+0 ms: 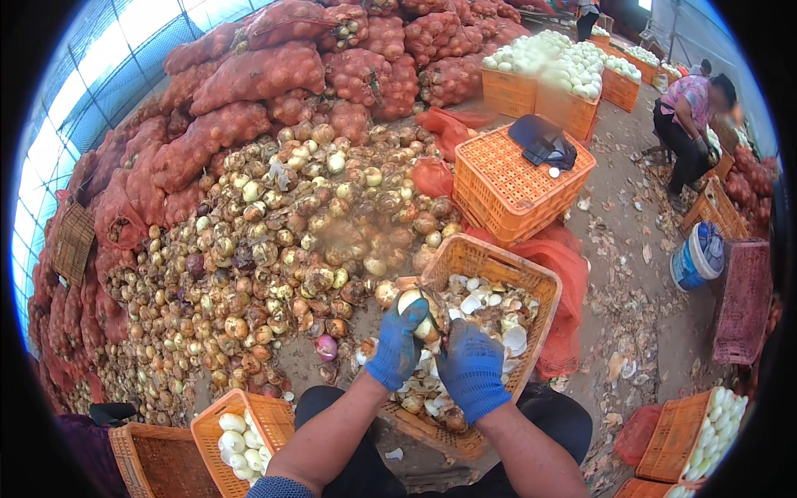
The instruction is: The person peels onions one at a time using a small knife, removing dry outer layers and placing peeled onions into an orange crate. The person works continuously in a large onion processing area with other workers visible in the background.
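My left hand point(397, 345), in a blue knit glove, holds a partly peeled onion point(411, 301) with its white flesh bared on one side. A thin dark knife point(434, 311) lies against the onion. Its handle end is hidden in my right hand point(473, 368), which wears the same kind of glove. Both hands are above an orange plastic crate point(453, 254) between my knees. Papery skins and pale onion peelings point(515, 340) cover its bottom. A purple onion point(325, 347) rests on the ground to the left.
A large heap of unpeeled onions point(268, 249) spreads ahead and left, backed by stacked red mesh sacks point(261, 75). An orange crate point(517, 193) carries a dark cap point(542, 140). Peeled onions point(235, 442) fill a crate near my left knee. A person point(691, 106) bends at right, beyond a bucket point(688, 261).
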A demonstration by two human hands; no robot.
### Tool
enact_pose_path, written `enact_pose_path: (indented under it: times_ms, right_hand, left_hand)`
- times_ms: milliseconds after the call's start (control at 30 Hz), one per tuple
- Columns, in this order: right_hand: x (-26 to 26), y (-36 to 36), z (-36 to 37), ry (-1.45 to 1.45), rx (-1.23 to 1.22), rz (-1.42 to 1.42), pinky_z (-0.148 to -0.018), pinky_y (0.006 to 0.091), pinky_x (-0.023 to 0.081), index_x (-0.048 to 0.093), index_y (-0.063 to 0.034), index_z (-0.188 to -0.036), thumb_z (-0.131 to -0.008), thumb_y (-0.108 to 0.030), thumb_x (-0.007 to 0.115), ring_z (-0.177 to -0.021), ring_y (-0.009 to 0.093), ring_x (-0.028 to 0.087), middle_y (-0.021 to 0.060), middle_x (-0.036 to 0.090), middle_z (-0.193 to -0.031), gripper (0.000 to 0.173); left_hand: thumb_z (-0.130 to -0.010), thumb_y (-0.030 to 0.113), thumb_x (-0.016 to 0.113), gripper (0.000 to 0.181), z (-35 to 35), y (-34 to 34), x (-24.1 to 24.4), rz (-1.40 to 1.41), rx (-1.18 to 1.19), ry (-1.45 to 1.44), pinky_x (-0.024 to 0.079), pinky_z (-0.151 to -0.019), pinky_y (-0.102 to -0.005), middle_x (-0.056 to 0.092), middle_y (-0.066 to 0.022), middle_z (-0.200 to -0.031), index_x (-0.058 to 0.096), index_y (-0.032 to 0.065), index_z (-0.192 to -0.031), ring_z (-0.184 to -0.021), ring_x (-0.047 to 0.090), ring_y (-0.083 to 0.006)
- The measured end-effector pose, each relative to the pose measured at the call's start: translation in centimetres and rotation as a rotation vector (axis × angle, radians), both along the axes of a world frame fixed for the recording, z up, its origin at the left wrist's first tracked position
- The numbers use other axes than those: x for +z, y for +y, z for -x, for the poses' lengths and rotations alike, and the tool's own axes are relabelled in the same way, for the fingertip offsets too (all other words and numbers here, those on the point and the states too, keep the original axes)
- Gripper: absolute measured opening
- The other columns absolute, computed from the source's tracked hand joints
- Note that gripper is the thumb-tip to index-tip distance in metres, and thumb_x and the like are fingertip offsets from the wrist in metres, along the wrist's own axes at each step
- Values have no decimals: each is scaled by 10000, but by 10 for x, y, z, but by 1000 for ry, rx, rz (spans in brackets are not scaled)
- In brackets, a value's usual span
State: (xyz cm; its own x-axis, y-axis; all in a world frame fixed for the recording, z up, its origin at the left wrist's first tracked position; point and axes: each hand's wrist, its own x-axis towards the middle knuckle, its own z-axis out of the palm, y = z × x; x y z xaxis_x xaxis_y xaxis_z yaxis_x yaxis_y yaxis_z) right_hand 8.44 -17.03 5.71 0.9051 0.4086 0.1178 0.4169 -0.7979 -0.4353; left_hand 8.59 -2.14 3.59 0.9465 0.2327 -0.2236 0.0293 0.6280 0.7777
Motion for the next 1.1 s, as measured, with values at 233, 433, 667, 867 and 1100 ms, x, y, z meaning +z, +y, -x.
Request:
enact_pose_path:
  times_ms: [233,433,667,867,1100]
  right_hand:
    - [-33,-25,-12,-209,-11,1,-726,494,481,616,-58,-1119,-809,-184,749,-822,339,682,135,658,-903,359]
    - [-21,-11,-5,-177,1,-25,-735,490,485,614,-50,-1159,-769,-203,800,-854,345,674,137,650,-928,459]
    - [-25,-7,-3,-230,-1,39,-732,487,472,634,-67,-1142,-822,-218,725,-846,311,670,113,646,-940,365]
    - [-76,-62,-28,-13,-245,34,-675,481,546,672,-56,-988,-873,-248,737,-755,360,717,166,713,-854,233]
    - [10,-52,-6,768,-107,-747,-624,375,554,704,13,-1065,-929,-233,721,-660,266,701,162,706,-772,282]
  left_hand:
    - [-1005,228,697,431,3,-11,-8,-47,-90,-10,629,-819,-335,664,-66,-1166,532,54,-1362,-967,710,-168]
    - [-1007,316,688,467,8,4,-8,-116,-112,-96,605,-894,-326,676,-76,-1159,556,20,-1344,-1022,702,-171]
    - [-984,450,672,570,14,9,4,-171,-172,-120,599,-929,-369,707,-123,-1178,583,3,-1327,-1065,712,-221]
    - [-950,463,680,597,31,24,30,134,-126,-85,606,-968,-498,709,-166,-1197,583,30,-1349,-1095,720,-324]
    - [-910,494,690,700,30,47,30,384,-217,-21,592,-984,-560,665,-223,-1339,565,27,-1416,-1213,669,-413]
